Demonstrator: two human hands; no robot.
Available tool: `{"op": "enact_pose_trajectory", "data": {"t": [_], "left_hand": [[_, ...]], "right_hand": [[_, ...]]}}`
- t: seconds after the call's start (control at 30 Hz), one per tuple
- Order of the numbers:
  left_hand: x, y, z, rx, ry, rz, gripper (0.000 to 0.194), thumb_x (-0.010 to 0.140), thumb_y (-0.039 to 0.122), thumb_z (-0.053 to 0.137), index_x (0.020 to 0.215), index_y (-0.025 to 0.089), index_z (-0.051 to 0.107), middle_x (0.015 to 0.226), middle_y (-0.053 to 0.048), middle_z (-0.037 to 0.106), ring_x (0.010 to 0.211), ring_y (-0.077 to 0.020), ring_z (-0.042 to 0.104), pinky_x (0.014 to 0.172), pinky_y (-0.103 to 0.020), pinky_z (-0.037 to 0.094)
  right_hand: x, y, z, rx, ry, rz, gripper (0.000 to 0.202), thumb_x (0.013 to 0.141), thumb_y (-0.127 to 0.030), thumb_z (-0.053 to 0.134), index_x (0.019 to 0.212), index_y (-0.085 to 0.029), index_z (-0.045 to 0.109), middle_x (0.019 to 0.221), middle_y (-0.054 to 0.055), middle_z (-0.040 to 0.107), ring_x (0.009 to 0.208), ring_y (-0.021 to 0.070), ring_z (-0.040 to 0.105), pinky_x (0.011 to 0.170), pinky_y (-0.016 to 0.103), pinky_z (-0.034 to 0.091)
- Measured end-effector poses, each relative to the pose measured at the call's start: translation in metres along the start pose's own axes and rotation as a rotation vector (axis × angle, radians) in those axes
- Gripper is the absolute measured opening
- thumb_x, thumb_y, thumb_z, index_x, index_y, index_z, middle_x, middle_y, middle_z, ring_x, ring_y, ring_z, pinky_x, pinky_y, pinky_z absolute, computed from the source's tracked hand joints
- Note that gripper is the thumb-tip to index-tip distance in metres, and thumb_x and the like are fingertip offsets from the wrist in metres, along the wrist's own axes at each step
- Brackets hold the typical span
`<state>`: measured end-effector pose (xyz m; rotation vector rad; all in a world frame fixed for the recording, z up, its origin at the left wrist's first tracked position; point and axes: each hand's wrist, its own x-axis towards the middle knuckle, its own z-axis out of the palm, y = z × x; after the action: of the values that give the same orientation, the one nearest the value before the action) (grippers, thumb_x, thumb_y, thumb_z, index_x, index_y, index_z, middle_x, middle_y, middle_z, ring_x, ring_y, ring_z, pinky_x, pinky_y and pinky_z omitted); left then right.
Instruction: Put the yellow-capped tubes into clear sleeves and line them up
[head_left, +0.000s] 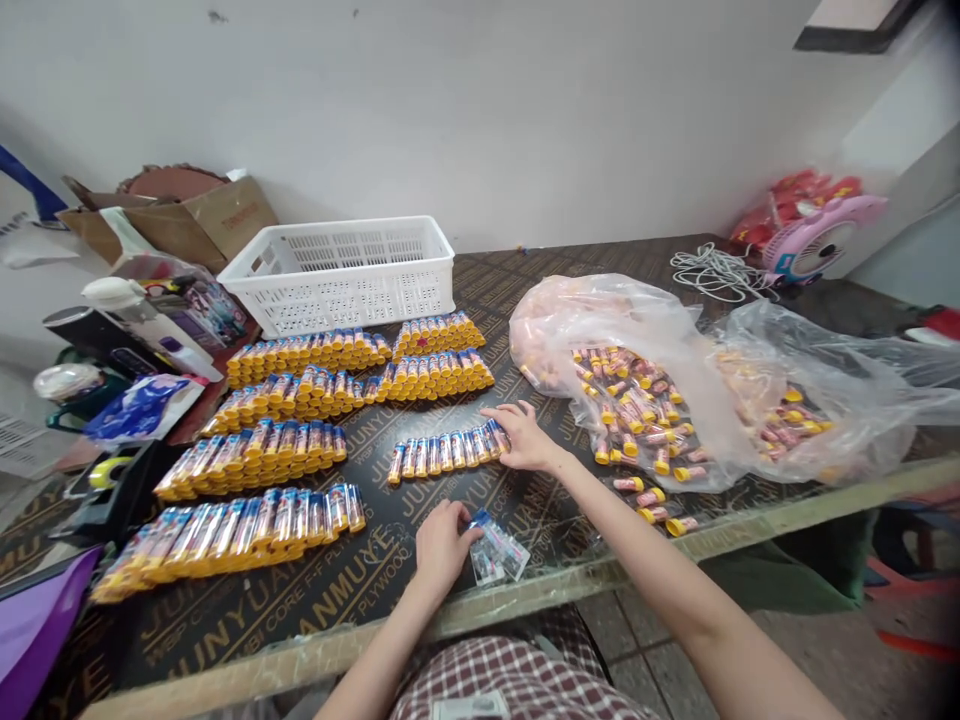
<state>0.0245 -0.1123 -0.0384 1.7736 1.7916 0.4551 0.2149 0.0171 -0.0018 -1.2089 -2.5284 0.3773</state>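
A single row of small tubes [442, 452] with yellow caps, blue tops and printed wrap lies on the dark plywood table. At the row's right end, my right hand [525, 437] has its fingers and thumb closed around the last tube. Near the front edge, my left hand [441, 545] is curled, its thumb and fingertips at the blue corner of some small clear printed packets [499, 548]. The packets overlap flat on the table. What lies inside the left fingers is partly hidden.
Stacked rows of similar tubes [255, 445] stand to the left, before a white plastic crate [345, 275]. Clear bags [600, 310] on the right spill pink tubes with yellow caps [637, 405]. A pink fan [814, 245] and white cable [716, 272] sit behind them.
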Motion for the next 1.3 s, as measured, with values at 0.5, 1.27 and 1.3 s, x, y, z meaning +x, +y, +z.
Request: {"op": "enact_pose_trajectory", "data": {"t": [0.5,1.27,1.3], "left_hand": [[-0.002,-0.006,0.002,-0.087,0.027,0.034,0.008,0.072,0.019,0.058,0.064,0.019,0.057,0.064,0.001,0.059,0.063,-0.0145,0.053,0.06,-0.023,0.03],[0.014,0.003,-0.016,-1.51,0.086,-0.545,0.029,0.056,0.03,0.083,0.066,0.011,0.063,0.059,-0.003,0.065,0.055,-0.0111,0.062,0.055,-0.021,0.05],[0.015,0.002,-0.017,-1.514,0.101,-0.554,0.029,0.057,0.031,0.082,0.065,0.011,0.063,0.059,-0.004,0.065,0.056,-0.0117,0.062,0.055,-0.02,0.05]], "right_hand": [[-0.086,0.051,-0.044,-0.465,-0.083,0.543,0.02,0.07,-0.014,0.061,0.09,-0.012,0.061,0.091,0.015,0.065,0.093,0.0289,0.057,0.086,0.042,0.033],[-0.106,-0.088,-0.008,0.497,0.514,0.284,0.022,0.085,-0.022,0.053,0.103,-0.025,0.065,0.103,0.007,0.062,0.092,0.0207,0.062,0.072,0.033,0.057],[-0.106,-0.096,-0.005,0.475,0.529,0.265,0.023,0.085,-0.02,0.053,0.104,-0.026,0.066,0.101,0.007,0.063,0.092,0.0208,0.062,0.075,0.034,0.057]]}}
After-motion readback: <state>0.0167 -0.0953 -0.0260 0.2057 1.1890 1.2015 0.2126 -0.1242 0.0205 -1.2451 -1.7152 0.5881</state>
